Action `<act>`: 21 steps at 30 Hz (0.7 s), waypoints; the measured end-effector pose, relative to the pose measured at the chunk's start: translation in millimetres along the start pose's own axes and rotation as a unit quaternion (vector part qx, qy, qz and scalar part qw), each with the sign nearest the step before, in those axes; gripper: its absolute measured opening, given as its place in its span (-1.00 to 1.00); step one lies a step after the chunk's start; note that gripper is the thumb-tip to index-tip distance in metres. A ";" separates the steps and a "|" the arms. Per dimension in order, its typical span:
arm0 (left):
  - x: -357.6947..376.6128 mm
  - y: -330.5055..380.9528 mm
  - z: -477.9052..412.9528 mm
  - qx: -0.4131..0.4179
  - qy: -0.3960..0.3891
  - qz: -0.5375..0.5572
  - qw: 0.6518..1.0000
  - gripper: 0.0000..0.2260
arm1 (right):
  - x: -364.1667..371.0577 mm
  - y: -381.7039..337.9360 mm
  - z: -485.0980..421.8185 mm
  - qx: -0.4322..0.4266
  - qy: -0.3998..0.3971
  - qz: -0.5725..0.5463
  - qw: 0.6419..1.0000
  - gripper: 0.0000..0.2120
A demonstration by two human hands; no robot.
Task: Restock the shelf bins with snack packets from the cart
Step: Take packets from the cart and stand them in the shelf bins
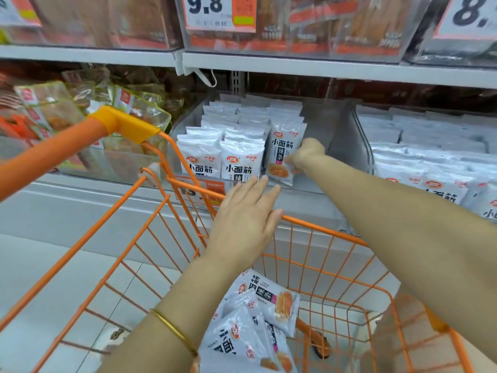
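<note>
My right hand reaches into the clear shelf bin and grips a white snack packet by its right edge, holding it upright beside the rows of matching packets. My left hand hovers flat with straight fingers above the far rim of the orange wire cart, holding nothing. Several more white packets lie in the bottom of the cart, partly hidden by my left forearm.
A neighbouring bin on the right is full of the same white packets. Clear packets of brown snacks fill the bin on the left, behind the cart's orange handle. An upper shelf with price tags overhangs the bins.
</note>
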State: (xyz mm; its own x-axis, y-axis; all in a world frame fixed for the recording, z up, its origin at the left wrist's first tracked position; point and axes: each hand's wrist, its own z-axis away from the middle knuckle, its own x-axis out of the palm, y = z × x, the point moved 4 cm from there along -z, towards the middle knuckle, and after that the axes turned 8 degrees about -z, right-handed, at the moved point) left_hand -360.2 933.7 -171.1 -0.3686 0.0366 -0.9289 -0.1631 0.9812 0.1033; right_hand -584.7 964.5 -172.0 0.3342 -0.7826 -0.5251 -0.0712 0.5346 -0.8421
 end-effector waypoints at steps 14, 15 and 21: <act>-1.2 0.5 1.1 -0.004 -0.003 -0.002 1.000 -0.36 | -30.7 -18.6 49.4 -0.064 0.020 -0.040 0.997 -0.72; -1.8 0.8 0.7 -0.002 -0.003 -0.002 1.000 -0.37 | -39.5 -22.8 71.4 -0.097 -0.003 -0.068 0.993 -0.79; -8.3 -1.6 -0.5 -0.027 0.011 0.044 0.999 -0.61 | -37.3 -1.7 204.2 -0.101 -0.339 0.003 0.935 -0.95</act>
State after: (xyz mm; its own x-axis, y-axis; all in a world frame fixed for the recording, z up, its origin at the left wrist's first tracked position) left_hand -357.4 931.7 -163.4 -0.4044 0.1169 -0.9071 -0.1778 0.9628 0.2034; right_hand -405.1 1057.9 -125.9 0.8470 -0.3613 -0.3900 -0.2291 0.4139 -0.8810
